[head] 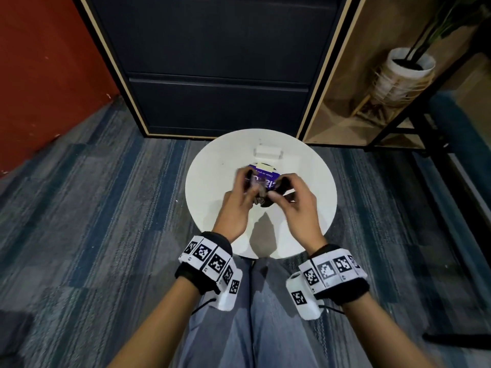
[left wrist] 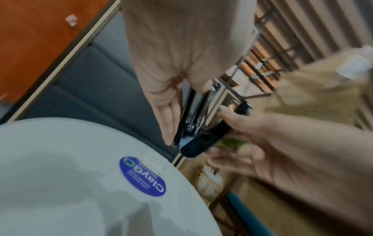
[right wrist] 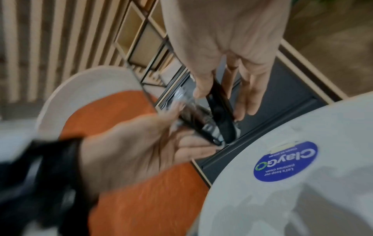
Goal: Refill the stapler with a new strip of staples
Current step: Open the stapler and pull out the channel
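Head view: both hands (head: 233,208) (head: 295,205) hold the opened black stapler (head: 268,192) above the table (head: 212,181)

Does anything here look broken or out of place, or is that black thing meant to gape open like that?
Nothing looks damaged. The stapler is hinged open between the left hand and right hand, as refilling needs. A small white box sits squarely on the round table.
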`<move>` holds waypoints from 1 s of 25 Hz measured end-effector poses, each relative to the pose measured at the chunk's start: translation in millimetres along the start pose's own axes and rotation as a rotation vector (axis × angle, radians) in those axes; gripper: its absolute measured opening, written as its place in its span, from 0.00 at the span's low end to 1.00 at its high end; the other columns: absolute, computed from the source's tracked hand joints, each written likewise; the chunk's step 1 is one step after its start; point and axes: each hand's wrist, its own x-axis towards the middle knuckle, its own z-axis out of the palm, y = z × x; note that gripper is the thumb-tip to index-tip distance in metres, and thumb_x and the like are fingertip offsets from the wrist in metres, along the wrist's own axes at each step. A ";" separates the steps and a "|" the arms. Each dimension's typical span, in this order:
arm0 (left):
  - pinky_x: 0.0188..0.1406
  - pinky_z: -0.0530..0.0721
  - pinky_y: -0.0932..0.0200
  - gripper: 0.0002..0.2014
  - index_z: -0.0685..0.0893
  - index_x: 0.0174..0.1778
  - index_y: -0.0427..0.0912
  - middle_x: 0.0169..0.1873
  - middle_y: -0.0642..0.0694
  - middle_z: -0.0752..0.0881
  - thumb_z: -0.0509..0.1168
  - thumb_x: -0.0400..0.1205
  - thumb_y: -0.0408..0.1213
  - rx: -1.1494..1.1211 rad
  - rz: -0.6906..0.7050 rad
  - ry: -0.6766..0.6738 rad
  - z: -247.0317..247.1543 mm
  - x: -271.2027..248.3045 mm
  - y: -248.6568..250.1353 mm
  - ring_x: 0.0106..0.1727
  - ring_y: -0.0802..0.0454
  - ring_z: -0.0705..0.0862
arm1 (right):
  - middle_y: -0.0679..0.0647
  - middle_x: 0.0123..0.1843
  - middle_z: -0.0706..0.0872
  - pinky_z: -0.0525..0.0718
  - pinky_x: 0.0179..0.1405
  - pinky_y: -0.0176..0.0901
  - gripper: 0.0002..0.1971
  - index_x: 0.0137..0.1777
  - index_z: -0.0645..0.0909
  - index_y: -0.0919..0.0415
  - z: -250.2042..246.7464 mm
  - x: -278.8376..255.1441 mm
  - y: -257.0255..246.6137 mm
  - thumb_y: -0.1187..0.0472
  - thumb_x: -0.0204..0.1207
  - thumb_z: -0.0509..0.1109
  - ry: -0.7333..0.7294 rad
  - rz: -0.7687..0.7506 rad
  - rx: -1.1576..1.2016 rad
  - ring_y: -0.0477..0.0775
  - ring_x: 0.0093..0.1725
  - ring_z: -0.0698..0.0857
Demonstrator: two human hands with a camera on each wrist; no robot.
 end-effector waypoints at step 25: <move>0.36 0.91 0.62 0.07 0.65 0.56 0.44 0.48 0.42 0.82 0.53 0.86 0.29 -0.563 -0.475 0.208 -11.1 30.4 -91.2 0.43 0.40 0.87 | 0.57 0.50 0.83 0.75 0.54 0.44 0.13 0.53 0.85 0.66 33.3 30.8 91.6 0.63 0.70 0.75 -0.231 -0.052 -0.305 0.53 0.52 0.78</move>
